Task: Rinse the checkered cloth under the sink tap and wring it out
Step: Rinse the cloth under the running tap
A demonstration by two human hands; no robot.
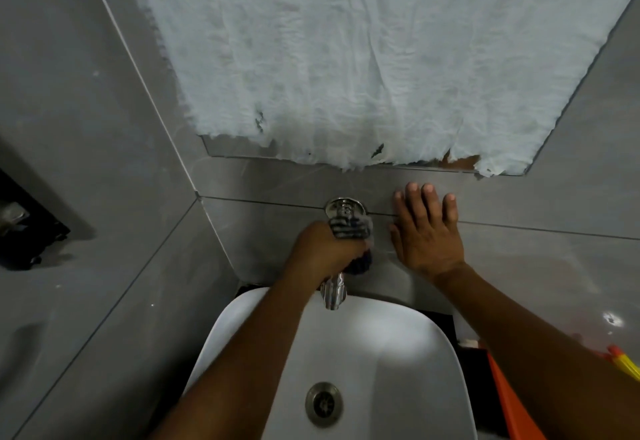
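Item: left hand point(323, 249). It is gripping the cloth point(351, 230), a dark checkered piece bunched into a wad, and pressing it over the top of the tap point(334, 292). The fingers are curling shut around the fabric; their tips are hidden under it. A tail of cloth is hanging just below the fist, against the wall point(519, 266). Likely reason for the hold: the hand is working the tap knob through the cloth, or wiping the fitting, before any water runs.

Item: right hand point(427, 231). It is lying flat on the wall tile just beside the tap, palm to the surface, fingers point(429, 197) spread and straight, holding nothing. It appears to be bracing the body while the person leans over the sink point(415, 353).

Item: tap. A chrome wall fitting with a round flange point(343, 205) at the tile joint; the spout is reaching out over the back rim of the sink. No stream is showing at the spout, so rinsing is probably not yet under way.

Item: sink. A white basin, looking dry, with a metal drain point(323, 403) near its front.

Item: mirror point(346, 58). It is mounted above the tap, and a white crumpled sheet is covering nearly all of it.

Item: an orange container point(509, 401) is sitting at the right of the sink, partly cut off.

Judgement: the task is at its start; wetting and wringing are both still to come, and wringing will need the right hand off the wall.
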